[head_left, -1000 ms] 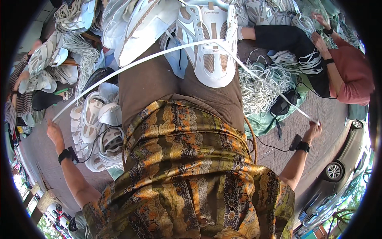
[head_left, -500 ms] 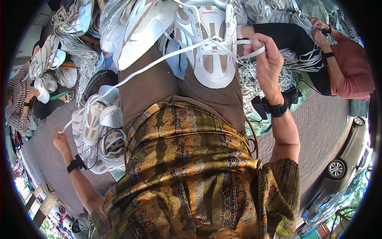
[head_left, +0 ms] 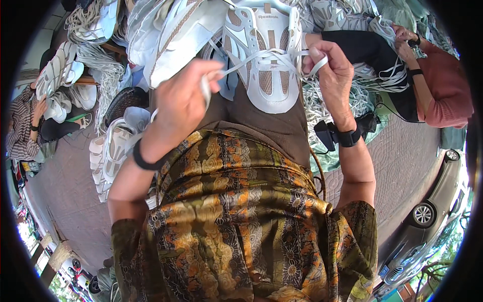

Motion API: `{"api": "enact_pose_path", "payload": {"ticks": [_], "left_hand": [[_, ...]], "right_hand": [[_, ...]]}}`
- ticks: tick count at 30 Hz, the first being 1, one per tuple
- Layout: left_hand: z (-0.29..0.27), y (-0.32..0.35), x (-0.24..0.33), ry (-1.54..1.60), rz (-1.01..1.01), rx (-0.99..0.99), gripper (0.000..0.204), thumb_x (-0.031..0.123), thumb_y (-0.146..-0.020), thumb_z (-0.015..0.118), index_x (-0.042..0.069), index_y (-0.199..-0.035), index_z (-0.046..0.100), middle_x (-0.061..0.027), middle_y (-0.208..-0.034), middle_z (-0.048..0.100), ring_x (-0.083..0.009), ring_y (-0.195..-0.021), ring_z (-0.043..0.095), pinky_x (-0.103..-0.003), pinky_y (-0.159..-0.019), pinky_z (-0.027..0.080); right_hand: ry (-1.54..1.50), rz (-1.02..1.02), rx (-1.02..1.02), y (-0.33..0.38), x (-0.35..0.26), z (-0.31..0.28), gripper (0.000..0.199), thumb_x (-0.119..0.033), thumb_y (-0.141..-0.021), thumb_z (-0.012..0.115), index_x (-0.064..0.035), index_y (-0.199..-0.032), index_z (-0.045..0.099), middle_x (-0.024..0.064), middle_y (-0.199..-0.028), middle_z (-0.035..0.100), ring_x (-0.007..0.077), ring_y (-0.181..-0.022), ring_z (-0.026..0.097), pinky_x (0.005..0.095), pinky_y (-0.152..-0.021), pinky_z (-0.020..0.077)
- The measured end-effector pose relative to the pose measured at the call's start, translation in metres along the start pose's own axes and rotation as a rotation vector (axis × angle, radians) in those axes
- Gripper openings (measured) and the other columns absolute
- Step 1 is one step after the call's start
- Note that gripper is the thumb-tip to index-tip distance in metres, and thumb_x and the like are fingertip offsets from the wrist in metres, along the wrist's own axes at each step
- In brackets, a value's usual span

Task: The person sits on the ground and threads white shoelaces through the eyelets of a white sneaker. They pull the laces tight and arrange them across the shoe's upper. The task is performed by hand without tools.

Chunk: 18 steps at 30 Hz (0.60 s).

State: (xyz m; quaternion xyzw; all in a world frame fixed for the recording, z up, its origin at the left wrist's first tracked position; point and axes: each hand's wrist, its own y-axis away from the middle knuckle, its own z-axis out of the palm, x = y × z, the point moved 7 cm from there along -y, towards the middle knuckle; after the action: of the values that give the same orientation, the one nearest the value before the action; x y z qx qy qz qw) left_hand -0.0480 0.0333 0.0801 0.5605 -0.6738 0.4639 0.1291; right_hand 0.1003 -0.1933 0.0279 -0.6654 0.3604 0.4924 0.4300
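A white and beige sneaker upper (head_left: 272,80) lies over my thighs, toe toward me and with no sole showing. A flat white shoelace (head_left: 271,54) crosses through its lower eyelets, one end leading to each side. My left hand (head_left: 186,90), a little blurred, is closed on the lace at the left of the upper. On the right, close beside the eyelets, my right hand (head_left: 330,65) pinches the other end, which makes a small loop at the fingers.
More white uppers (head_left: 186,43) are stacked against my left leg. Others hang in a bundle (head_left: 118,146) at my left side. Loose laces (head_left: 322,100) heap up by my right leg. Co-workers sit at the left and at the right (head_left: 443,90). A car (head_left: 427,211) stands beyond.
My left hand has come in from far out at the left to beside the upper, bringing its lace end along. My right hand has shifted slightly left and keeps its lace end.
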Motion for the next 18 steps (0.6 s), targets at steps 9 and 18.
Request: {"api": "enact_pose_path", "payload": {"ticks": [9,18], "left_hand": [[0.059,-0.04,-0.035,0.361,-0.199,-0.045,0.014,0.001,-0.096,0.049,0.001,-0.103,0.062,-0.0066,-0.08,0.068,-0.009,-0.068,0.063,-0.023,-0.065,0.052],[0.065,-0.035,-0.064,0.45,-0.346,0.032,0.011,0.005,-0.098,0.052,0.001,-0.104,0.061,-0.0044,-0.083,0.066,-0.0073,-0.07,0.061,-0.022,-0.065,0.051]], "right_hand": [[-0.016,-0.065,-0.051,-0.003,-0.012,-0.001,0.015,-0.014,-0.099,0.055,-0.0005,-0.101,0.062,0.0037,-0.077,0.064,0.0087,-0.064,0.057,0.0223,-0.059,0.0474],[-0.022,-0.037,0.07,0.0,-0.014,0.001,0.012,-0.015,-0.094,0.064,-0.003,-0.093,0.06,-0.0028,-0.067,0.055,0.0056,-0.059,0.054,0.0192,-0.051,0.0385]]}}
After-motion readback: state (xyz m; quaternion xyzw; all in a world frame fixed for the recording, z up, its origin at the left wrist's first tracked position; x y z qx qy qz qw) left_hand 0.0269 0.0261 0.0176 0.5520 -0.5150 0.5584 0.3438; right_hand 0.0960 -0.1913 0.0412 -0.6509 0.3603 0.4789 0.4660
